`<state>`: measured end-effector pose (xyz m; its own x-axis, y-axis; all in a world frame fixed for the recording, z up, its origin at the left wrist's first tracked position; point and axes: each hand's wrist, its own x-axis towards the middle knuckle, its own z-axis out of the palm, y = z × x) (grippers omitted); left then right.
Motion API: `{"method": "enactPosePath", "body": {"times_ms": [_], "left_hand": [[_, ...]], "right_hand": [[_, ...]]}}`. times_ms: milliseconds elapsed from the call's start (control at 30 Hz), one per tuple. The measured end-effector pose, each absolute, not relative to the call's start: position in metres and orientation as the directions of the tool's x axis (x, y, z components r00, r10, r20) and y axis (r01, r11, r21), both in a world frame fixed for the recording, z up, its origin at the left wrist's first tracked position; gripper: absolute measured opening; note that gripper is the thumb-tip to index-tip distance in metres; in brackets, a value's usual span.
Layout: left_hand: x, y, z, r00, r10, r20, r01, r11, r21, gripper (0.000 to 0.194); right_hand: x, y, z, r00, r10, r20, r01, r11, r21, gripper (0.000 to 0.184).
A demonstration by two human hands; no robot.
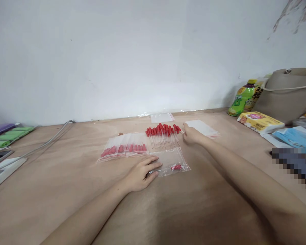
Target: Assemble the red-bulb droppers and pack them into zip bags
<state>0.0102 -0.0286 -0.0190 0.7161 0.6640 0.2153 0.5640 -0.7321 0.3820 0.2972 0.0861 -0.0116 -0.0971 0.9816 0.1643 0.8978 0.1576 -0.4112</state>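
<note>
My left hand (142,172) lies with its fingers stretched out on the left edge of a clear zip bag (165,159). Inside that bag is a red-bulbed dropper (177,167). Just beyond it lies a pile of droppers (162,132) with red bulbs and thin clear stems. At the pile's right end, the closed fingers of my right hand (191,134) pinch a dropper (177,129) by its stem; the fingertips are partly hidden. To the left, several overlapping filled bags (123,146) show red bulbs through the plastic.
A stack of flat zip bags (201,127) lies right of my right hand, and another flat bag (162,117) near the wall. Farther right are a green bottle (242,98), a yellow tissue pack (260,122) and a grey bag (283,95). A cable (53,137) crosses the left side.
</note>
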Motion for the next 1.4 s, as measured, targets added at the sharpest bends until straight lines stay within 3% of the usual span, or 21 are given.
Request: {"method": "enactPosePath", "body": {"times_ms": [100, 167, 267, 333, 400, 500, 633, 833, 1000, 1200, 1300, 1400], "left_hand": [[0.01, -0.028, -0.018, 0.715, 0.667, 0.208, 0.57, -0.729, 0.38, 0.036], [0.011, -0.029, -0.016, 0.714, 0.671, 0.197, 0.577, -0.725, 0.376, 0.036], [0.012, -0.03, -0.014, 0.711, 0.678, 0.189, 0.585, -0.719, 0.376, 0.036], [0.012, -0.03, -0.014, 0.709, 0.68, 0.186, 0.587, -0.716, 0.379, 0.036], [0.012, -0.03, -0.014, 0.71, 0.68, 0.183, 0.586, -0.715, 0.382, 0.037], [0.011, -0.029, -0.015, 0.713, 0.678, 0.182, 0.584, -0.717, 0.381, 0.039], [0.011, -0.029, -0.016, 0.707, 0.683, 0.182, 0.588, -0.711, 0.386, 0.04], [0.013, -0.031, -0.013, 0.695, 0.691, 0.199, 0.589, -0.705, 0.394, 0.049], [0.013, -0.031, -0.013, 0.687, 0.698, 0.2, 0.597, -0.7, 0.392, 0.051], [0.013, -0.032, -0.012, 0.684, 0.703, 0.195, 0.606, -0.696, 0.385, 0.05], [0.014, -0.032, -0.011, 0.684, 0.705, 0.189, 0.612, -0.695, 0.377, 0.05], [0.014, -0.031, -0.012, 0.684, 0.707, 0.179, 0.62, -0.693, 0.368, 0.049]], "right_hand": [[0.313, 0.078, -0.013, -0.102, 0.979, 0.175, 0.867, 0.173, -0.467, 0.062], [0.319, 0.069, -0.015, -0.101, 0.974, 0.204, 0.782, 0.205, -0.589, 0.065], [0.317, 0.047, -0.018, -0.025, 0.984, 0.175, 0.487, 0.165, -0.858, 0.073], [0.309, 0.028, -0.021, 0.014, 0.996, 0.089, 0.217, 0.084, -0.973, 0.081], [0.299, 0.011, -0.023, 0.024, 0.999, 0.044, 0.027, 0.043, -0.999, 0.088], [0.288, -0.004, -0.027, 0.103, 0.992, 0.072, -0.093, 0.081, -0.992, 0.09], [0.282, -0.008, -0.032, 0.157, 0.982, 0.103, -0.113, 0.122, -0.986, 0.08], [0.288, -0.012, -0.036, -0.023, 0.999, 0.04, -0.094, 0.038, -0.995, 0.047], [0.299, -0.012, -0.034, -0.107, 0.994, 0.026, 0.075, 0.034, -0.997, 0.043], [0.301, -0.013, -0.031, -0.296, 0.952, 0.08, 0.396, 0.198, -0.896, 0.032], [0.297, -0.013, -0.028, -0.331, 0.929, 0.167, 0.474, 0.317, -0.821, 0.025], [0.29, -0.015, -0.027, -0.364, 0.917, 0.166, 0.484, 0.338, -0.807, 0.024]]}}
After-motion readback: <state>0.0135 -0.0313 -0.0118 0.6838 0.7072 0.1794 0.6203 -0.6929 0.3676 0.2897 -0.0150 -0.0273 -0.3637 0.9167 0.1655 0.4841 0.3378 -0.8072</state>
